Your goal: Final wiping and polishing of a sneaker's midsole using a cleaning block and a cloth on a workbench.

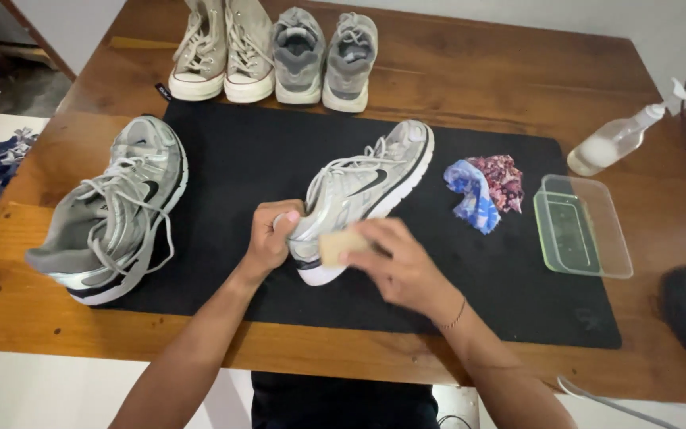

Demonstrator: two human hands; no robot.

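On the black mat (263,159) at the middle of the wooden table (478,71), you have a silver-grey running shoe (367,187) lying toe toward you, its heel pointing away and to the right. Your left hand (267,238) curls around the toe end, fingers closed on it, steadying the shoe. Your right hand (395,262) pinches a small tan sponge block (341,245) between thumb and fingers and presses it against the side of the toe. Left of you on the mat's edge lies the matching shoe (113,210), well apart. Right of the held shoe sits a crumpled blue and maroon cloth (483,189), then a clear shallow tub (581,226) and a spray bottle (621,137) lying tilted. At the far edge stand two more pairs: pale high-tops (222,48) and grey trainers (325,57).
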